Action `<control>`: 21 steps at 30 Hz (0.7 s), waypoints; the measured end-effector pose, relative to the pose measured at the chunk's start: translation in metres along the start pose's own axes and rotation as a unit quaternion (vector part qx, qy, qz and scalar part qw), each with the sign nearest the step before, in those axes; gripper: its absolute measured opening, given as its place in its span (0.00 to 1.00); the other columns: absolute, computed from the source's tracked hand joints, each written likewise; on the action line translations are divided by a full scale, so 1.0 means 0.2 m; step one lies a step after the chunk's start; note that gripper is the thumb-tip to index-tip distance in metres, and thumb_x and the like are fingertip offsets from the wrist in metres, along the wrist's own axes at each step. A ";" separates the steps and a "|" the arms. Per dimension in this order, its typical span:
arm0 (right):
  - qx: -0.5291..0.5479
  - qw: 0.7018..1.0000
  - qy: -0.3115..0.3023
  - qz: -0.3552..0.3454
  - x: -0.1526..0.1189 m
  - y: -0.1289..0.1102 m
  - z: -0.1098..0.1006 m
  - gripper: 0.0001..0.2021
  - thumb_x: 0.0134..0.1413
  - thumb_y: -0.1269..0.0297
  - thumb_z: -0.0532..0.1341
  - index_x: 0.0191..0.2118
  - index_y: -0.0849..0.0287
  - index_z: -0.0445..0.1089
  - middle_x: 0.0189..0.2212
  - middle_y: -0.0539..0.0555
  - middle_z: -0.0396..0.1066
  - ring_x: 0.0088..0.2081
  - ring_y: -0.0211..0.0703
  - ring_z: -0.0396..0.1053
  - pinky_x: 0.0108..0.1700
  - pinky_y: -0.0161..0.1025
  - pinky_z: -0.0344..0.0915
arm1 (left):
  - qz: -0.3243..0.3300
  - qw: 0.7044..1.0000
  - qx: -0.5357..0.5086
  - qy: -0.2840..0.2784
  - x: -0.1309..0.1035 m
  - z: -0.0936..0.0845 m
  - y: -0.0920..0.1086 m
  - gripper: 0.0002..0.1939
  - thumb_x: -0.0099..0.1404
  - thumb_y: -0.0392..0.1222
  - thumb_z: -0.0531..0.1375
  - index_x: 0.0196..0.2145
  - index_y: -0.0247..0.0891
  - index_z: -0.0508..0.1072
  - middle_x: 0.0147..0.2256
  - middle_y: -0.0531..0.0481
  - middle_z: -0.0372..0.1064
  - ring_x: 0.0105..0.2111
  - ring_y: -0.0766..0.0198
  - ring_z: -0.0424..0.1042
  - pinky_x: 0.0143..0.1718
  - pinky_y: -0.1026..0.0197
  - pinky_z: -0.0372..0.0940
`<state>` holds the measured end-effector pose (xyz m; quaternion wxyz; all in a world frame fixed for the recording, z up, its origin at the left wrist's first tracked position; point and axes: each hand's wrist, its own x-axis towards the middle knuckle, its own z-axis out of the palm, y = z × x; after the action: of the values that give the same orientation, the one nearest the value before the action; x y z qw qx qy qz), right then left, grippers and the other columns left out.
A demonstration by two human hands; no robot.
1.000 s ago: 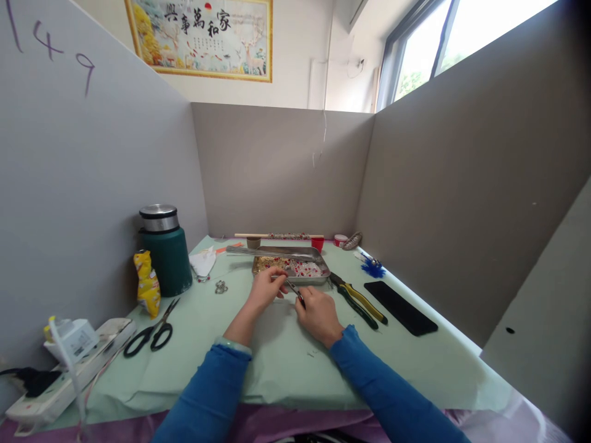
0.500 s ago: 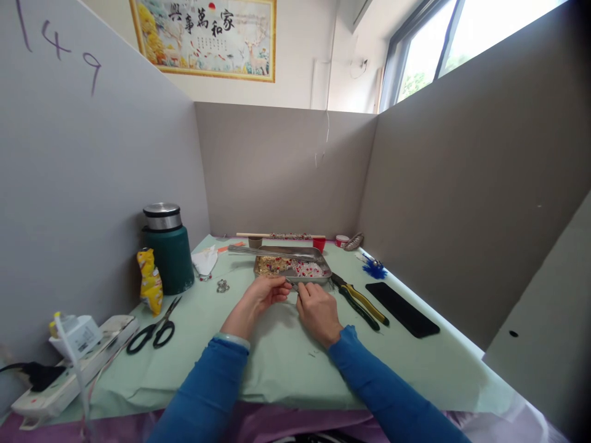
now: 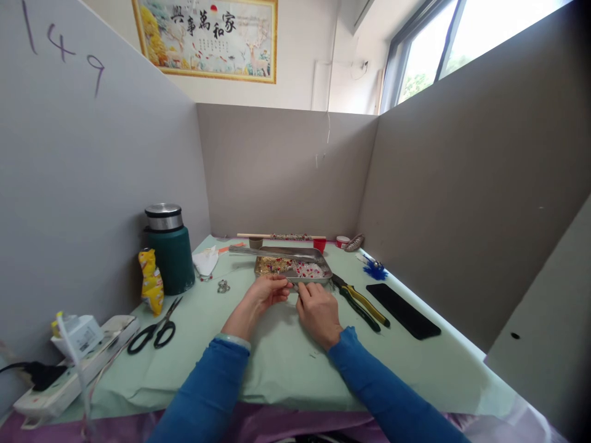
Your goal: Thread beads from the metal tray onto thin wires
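Observation:
My left hand is closed in a pinch, thumb and forefinger meeting just in front of the metal tray. Close beside it, my right hand has its fingers curled together, knuckles up. Between the two sets of fingertips is something small and thin, greyish, too small to name. The tray holds gold, red and white beads, and a bundle of thin metal wires lies across it. Right of my right hand lie pliers with green and yellow handles.
Scissors, a green flask, a yellow packet and a power strip stand or lie at left. A small metallic cluster lies left of the tray. At right are a black flat strip and a blue tuft.
Both hands stay nearly in place, with only slight movement at the fingertips. The whole view has shifted very slightly.

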<state>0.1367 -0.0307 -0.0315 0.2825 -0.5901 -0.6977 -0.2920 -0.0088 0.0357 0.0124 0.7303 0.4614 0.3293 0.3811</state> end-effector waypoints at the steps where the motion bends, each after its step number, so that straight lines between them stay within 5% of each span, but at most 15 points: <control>1: 0.016 1.000 0.000 0.012 0.00 0.00 0.00 0.12 0.52 0.68 0.55 0.43 0.61 0.68 0.30 0.56 0.65 0.35 0.47 0.61 0.35 0.40 0.54 | 0.012 1.000 0.007 0.006 0.00 0.00 0.00 0.07 0.52 0.31 0.63 0.30 0.31 0.70 0.30 0.43 0.72 0.21 0.69 0.67 0.24 0.65 0.63; 6: 0.178 0.977 -0.001 0.119 0.00 0.04 -0.02 0.13 0.53 0.66 0.54 0.43 0.59 0.69 0.34 0.55 0.68 0.38 0.45 0.63 0.39 0.38 0.58 | 0.058 0.996 0.056 0.041 0.01 -0.01 -0.01 0.11 0.50 0.34 0.64 0.34 0.31 0.71 0.31 0.43 0.72 0.21 0.72 0.64 0.20 0.68 0.58; 12: 0.404 0.902 -0.046 0.146 0.02 0.06 -0.02 0.14 0.55 0.64 0.52 0.44 0.58 0.70 0.38 0.54 0.70 0.41 0.43 0.65 0.43 0.37 0.60 | 0.102 0.991 0.066 0.046 0.04 -0.01 -0.01 0.15 0.47 0.38 0.65 0.34 0.31 0.71 0.27 0.47 0.70 0.21 0.72 0.63 0.19 0.69 0.55; 17: 0.518 0.819 -0.120 0.215 0.03 0.03 -0.06 0.13 0.54 0.61 0.51 0.36 0.60 0.71 0.28 0.51 0.69 0.29 0.39 0.65 0.29 0.33 0.61 | 0.125 0.989 0.076 0.031 0.06 -0.01 -0.03 0.16 0.45 0.40 0.65 0.33 0.30 0.71 0.27 0.46 0.70 0.19 0.73 0.60 0.15 0.69 0.48; 21: 0.550 0.788 -0.152 0.231 0.04 0.02 -0.09 0.12 0.53 0.62 0.52 0.27 0.61 0.68 0.23 0.50 0.66 0.22 0.34 0.61 0.23 0.30 0.58 | 0.125 0.989 0.076 0.018 0.06 -0.02 -0.04 0.17 0.45 0.40 0.65 0.34 0.30 0.71 0.27 0.46 0.70 0.18 0.74 0.58 0.15 0.69 0.46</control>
<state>0.1404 -0.0388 -0.0126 0.5085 -0.5152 -0.6168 0.3092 -0.0035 0.0452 0.0030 0.6335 0.5460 0.3102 0.4520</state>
